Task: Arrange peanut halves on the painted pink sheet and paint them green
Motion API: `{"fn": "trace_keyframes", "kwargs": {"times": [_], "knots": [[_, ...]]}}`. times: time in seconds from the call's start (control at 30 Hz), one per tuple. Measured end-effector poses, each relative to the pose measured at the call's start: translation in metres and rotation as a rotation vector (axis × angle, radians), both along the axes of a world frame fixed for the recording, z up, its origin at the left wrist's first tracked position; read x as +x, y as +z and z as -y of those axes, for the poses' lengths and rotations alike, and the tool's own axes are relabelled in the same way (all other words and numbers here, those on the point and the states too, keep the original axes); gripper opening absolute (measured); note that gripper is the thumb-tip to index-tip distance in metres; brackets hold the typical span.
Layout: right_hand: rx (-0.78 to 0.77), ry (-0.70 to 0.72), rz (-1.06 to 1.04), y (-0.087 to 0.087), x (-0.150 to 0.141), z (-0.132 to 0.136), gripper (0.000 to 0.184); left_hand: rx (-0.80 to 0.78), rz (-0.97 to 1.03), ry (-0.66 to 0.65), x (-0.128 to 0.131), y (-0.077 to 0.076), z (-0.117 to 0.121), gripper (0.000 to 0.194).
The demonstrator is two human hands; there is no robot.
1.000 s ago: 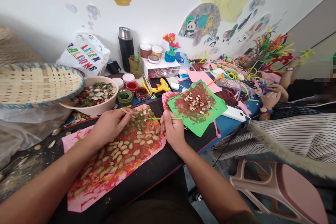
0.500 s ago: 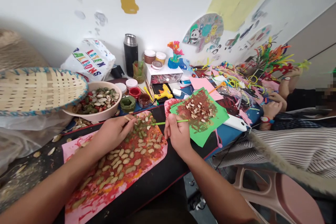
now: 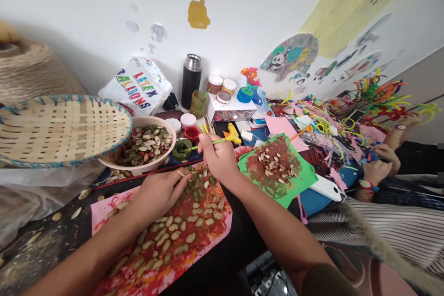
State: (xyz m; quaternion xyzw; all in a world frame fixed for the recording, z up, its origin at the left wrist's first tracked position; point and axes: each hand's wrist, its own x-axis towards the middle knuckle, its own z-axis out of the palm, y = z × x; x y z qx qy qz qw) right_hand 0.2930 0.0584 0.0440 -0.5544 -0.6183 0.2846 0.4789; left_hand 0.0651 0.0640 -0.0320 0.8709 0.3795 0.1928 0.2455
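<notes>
My right hand [image 3: 215, 155] is closed round a slim green paintbrush [image 3: 219, 141], whose tip end reaches into the jar of dark green paint [image 3: 181, 147]. Low over the painted pink sheet [image 3: 217, 236], the fingers of my left hand [image 3: 164, 189] are pinched together; a short tan piece [image 3: 181, 173] shows at them, its kind unclear. Peanuts in their shells [image 3: 173, 227] lie across the sheet. Close to my left fingertips, several peanuts [image 3: 197, 193] are coated green.
A pink bowl of shells [image 3: 169, 148] and a woven basket [image 3: 65, 129] stand left. Behind are a red paint jar [image 3: 192, 134], a yellow glue gun [image 3: 233, 134] and a black flask [image 3: 192, 81]. Green paper with shells [image 3: 291, 189] lies right, near another person's hands [image 3: 376, 171].
My right hand has moved from above the sheet up and left, taking the brush to the green paint jar. My left hand stays low over the sheet. The view has shifted.
</notes>
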Motion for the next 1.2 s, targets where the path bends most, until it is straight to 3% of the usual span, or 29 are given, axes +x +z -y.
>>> {"fn": "trace_keyframes", "kwargs": {"times": [0.43,0.6,0.87,1.07,1.2], "knots": [[-0.042,0.016,-0.026,-0.01,-0.005,-0.002,0.073,-0.011,0.0,0.014,0.0,-0.006,0.0,0.055],[-0.029,-0.051,-0.16,-0.005,-0.003,0.006,0.076,-0.027,-0.001,0.022,0.0,-0.002,-0.001,0.058],[-0.03,-0.186,-0.399,0.0,0.013,0.056,0.082,-0.109,0.052,0.024,0.0,0.004,-0.002,0.058],[-0.042,-0.262,-0.422,-0.018,0.029,0.103,0.082,-0.122,0.135,0.06,0.002,0.022,0.004,0.065],[-0.087,-0.273,-0.4,-0.031,0.032,0.122,0.082,-0.114,0.1,0.032,0.01,0.018,0.007,0.068]]}}
